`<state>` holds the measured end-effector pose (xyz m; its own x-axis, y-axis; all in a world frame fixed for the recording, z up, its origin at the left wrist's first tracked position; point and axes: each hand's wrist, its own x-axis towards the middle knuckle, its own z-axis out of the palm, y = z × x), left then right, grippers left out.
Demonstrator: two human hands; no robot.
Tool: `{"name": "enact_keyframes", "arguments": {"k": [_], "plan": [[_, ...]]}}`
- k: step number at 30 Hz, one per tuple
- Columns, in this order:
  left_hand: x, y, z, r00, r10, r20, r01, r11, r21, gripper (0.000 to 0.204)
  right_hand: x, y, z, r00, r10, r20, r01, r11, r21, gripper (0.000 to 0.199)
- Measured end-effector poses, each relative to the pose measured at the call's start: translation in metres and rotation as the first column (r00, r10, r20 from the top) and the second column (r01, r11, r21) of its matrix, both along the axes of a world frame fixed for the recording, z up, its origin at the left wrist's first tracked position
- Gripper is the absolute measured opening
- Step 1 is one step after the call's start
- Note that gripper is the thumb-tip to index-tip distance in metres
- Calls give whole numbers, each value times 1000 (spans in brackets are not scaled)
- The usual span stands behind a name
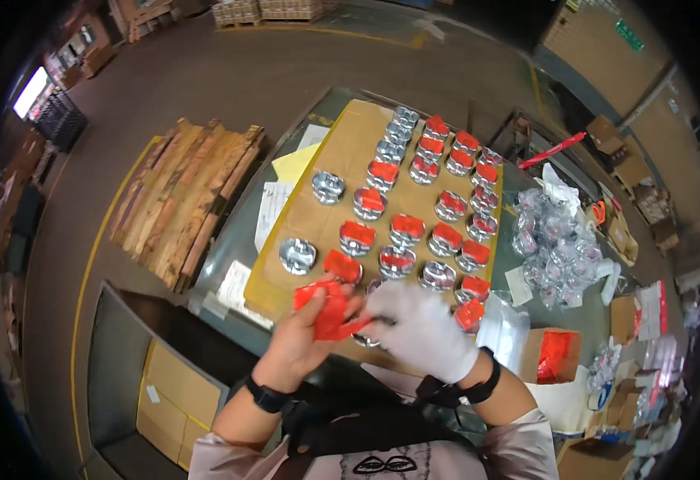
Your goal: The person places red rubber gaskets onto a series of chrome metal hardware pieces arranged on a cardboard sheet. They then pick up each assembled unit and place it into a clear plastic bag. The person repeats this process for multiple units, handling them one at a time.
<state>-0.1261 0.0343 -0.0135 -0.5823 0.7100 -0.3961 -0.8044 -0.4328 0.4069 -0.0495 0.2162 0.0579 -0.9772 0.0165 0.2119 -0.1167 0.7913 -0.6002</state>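
Note:
My bare left hand [292,346] is closed around a bunch of red plastic packets [322,308] at the near edge of the board. Close beside it, my right hand [426,330] in a white glove curls its fingers at the end of a red packet pulled out toward it; some motion blur lies there. Beyond both hands, shiny metal pistons stand in rows on a cardboard sheet [286,292]. Many carry a red packet on top, such as the piston [358,238] ahead of my left hand. A bare piston [298,256] stands at the left, another piston [328,188] farther back.
Right of the board lies a heap of clear plastic bags [554,248]. Nearer, an open carton [538,356] holds more red packets. Papers [271,212] lie along the table's left side. A wooden pallet [182,200] and a dark bin [118,384] are on the left.

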Motion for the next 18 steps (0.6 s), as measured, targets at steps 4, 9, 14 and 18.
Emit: {"name": "enact_keyframes", "arguments": {"k": [4,9,14,18], "plan": [[-77,-58,-2,1000,0,-3,0,987,-161,38,-104,64,10,881,-457,120,473,856,-211,22],[-148,-69,0,996,-56,-64,39,970,-241,46,-218,172,-40,746,-662,73,598,714,364,26],[-203,-56,1,998,-66,-2,64,973,-223,50,-278,196,-111,762,-607,225,424,731,534,19],[-252,-22,-5,962,-233,144,224,972,73,52,-282,192,-130,798,-589,127,410,684,603,20]]}}
